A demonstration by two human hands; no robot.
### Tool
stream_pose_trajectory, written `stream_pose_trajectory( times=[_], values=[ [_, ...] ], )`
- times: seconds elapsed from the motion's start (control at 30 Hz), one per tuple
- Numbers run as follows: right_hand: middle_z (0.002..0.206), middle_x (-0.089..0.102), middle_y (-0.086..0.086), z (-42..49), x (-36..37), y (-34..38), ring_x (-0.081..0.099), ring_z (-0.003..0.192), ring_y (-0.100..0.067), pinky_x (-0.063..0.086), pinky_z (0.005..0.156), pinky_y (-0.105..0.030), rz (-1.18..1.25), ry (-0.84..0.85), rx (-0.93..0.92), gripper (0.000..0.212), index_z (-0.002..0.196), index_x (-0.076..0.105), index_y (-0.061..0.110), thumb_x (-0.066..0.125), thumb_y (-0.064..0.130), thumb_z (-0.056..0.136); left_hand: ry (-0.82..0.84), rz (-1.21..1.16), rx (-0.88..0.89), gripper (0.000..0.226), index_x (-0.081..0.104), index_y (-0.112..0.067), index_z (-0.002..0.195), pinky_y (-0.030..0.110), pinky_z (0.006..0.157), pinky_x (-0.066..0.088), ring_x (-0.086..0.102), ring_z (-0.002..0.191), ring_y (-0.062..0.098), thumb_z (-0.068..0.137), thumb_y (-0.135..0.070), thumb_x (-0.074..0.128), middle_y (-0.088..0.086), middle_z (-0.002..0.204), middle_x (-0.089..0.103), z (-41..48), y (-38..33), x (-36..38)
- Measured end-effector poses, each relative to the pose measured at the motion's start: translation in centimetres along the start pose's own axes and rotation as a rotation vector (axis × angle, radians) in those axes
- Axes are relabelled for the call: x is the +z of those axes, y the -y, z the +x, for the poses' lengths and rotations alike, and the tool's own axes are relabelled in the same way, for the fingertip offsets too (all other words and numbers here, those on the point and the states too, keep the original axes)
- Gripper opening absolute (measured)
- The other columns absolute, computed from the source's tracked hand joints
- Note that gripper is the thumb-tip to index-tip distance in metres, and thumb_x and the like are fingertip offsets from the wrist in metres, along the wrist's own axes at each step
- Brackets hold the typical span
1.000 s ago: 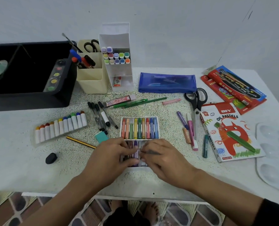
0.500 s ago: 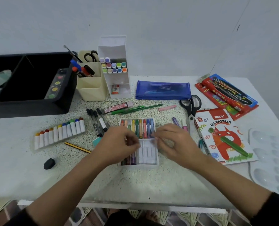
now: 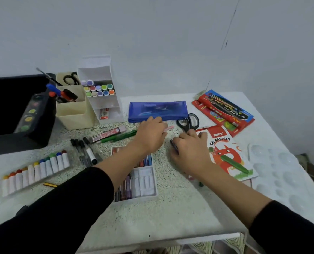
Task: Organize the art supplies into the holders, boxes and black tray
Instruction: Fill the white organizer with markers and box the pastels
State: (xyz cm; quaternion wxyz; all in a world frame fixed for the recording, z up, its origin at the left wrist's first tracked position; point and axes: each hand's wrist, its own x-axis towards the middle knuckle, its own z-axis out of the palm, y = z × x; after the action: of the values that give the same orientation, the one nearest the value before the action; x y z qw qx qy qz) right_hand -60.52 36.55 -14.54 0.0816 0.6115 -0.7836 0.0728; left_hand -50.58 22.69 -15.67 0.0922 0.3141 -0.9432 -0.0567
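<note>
Left grip pinching pink crayon near bench far edge, right grip curled round purple crayon beside scissors, crayon tray at bench centre

Box lid under your right hand: you can read "OIL PASTELS".
Red tab on that lid: "DIY" in white.
Red pack behind it: print too blurred to read.
</note>
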Motion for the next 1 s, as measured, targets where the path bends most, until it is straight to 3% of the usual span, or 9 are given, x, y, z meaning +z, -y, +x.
stream_pose_trajectory(
  times=[0.17,0.3,0.4,0.5,0.6,0.73,0.8,0.87,1.0],
  values=[
    [0.095,0.069,-0.003,0.0,0.4,-0.1,0.057,0.095,-0.03,0.03,0.079,-0.043,0.061,0.026,0.066,0.022,0.093,0.069,0.017,0.054,0.033,0.096,-0.029,-0.076,-0.005,0.038,0.069,-0.018,0.099,0.041,0.08,0.046,0.051,0.088,0.022,0.104,-0.045,0.043,0.001,0.092,0.061,0.2,0.4,0.3],
    [0.103,0.066,-0.002,0.2,-0.1,0.0,0.055,0.102,-0.028,0.03,0.083,-0.043,0.055,0.07,0.061,0.023,0.1,0.065,0.017,0.049,0.034,0.099,-0.085,-0.492,-0.149,0.03,0.071,-0.016,0.096,0.038,0.072,0.056,0.063,0.074,0.017,0.1,-0.042,0.058,0.001,0.078,0.068,-1.3,0.6,-2.7],
    [0.105,0.065,-0.001,0.6,-0.6,0.3,0.056,0.103,-0.027,0.032,0.086,-0.043,0.059,0.106,0.044,0.02,0.101,0.062,0.017,0.049,0.031,0.099,-0.013,-0.758,-0.296,0.019,0.07,-0.022,0.107,0.023,0.065,0.055,0.066,0.075,0.011,0.096,-0.037,0.066,0.0,0.084,0.071,-4.7,1.5,-6.8],
    [0.094,0.064,-0.001,0.4,-0.6,1.1,0.06,0.093,-0.027,0.034,0.08,-0.041,0.16,0.057,0.014,0.019,0.092,0.066,0.016,0.054,0.03,0.098,0.055,-1.016,-0.45,0.021,0.067,-0.031,0.115,0.025,0.069,0.054,0.07,0.076,0.009,0.095,-0.023,0.067,-0.002,0.089,0.073,-10.0,2.9,-8.9],
    [0.088,0.059,0.001,0.1,-0.2,2.5,0.06,0.082,-0.023,0.047,0.076,-0.04,0.374,0.007,-0.061,0.017,0.097,0.069,0.015,0.057,0.025,0.097,0.07,-1.023,-0.493,0.03,0.066,-0.036,0.119,0.037,0.079,0.06,0.071,0.078,0.015,0.096,-0.017,0.065,-0.001,0.084,0.072,-14.6,3.3,-9.0],
    [0.105,0.056,0.005,-0.6,-0.7,4.6,0.052,0.093,-0.013,0.047,0.079,-0.037,0.628,-0.041,-0.296,0.015,0.115,0.06,0.018,0.054,0.017,0.101,0.104,-0.903,-0.484,0.028,0.064,-0.04,0.117,0.032,0.067,0.057,0.069,0.075,0.017,0.097,-0.02,0.064,-0.002,0.085,0.07,-18.3,2.4,-7.8],
    [0.112,0.055,0.003,-1.5,-0.8,5.0,0.05,0.1,-0.016,0.047,0.081,-0.04,0.556,-0.068,-0.446,0.02,0.117,0.054,0.021,0.055,0.014,0.099,0.09,-0.872,-0.479,0.028,0.066,-0.038,0.116,0.027,0.065,0.057,0.068,0.075,0.014,0.094,-0.02,0.069,-0.007,0.085,0.068,-19.0,2.1,-6.8],
    [0.118,0.056,0.0,-2.4,-0.6,5.0,0.051,0.105,-0.021,0.047,0.08,-0.041,0.429,-0.05,-0.555,0.04,0.12,0.052,0.024,0.068,0.005,0.089,0.059,-0.839,-0.465,0.027,0.067,-0.034,0.113,0.02,0.064,0.054,0.066,0.072,0.008,0.091,-0.02,0.074,-0.013,0.081,0.067,-19.1,1.7,-6.0],
    [0.132,0.053,-0.003,-4.3,0.9,4.5,0.055,0.108,-0.025,0.047,0.079,-0.037,0.294,0.043,-0.615,0.07,0.123,0.053,0.032,0.081,-0.005,0.07,0.04,-0.786,-0.395,0.033,0.069,-0.03,0.12,0.019,0.065,0.053,0.065,0.071,0.006,0.088,-0.024,0.077,-0.009,0.075,0.066,-18.6,1.2,-4.9]
  ],
)
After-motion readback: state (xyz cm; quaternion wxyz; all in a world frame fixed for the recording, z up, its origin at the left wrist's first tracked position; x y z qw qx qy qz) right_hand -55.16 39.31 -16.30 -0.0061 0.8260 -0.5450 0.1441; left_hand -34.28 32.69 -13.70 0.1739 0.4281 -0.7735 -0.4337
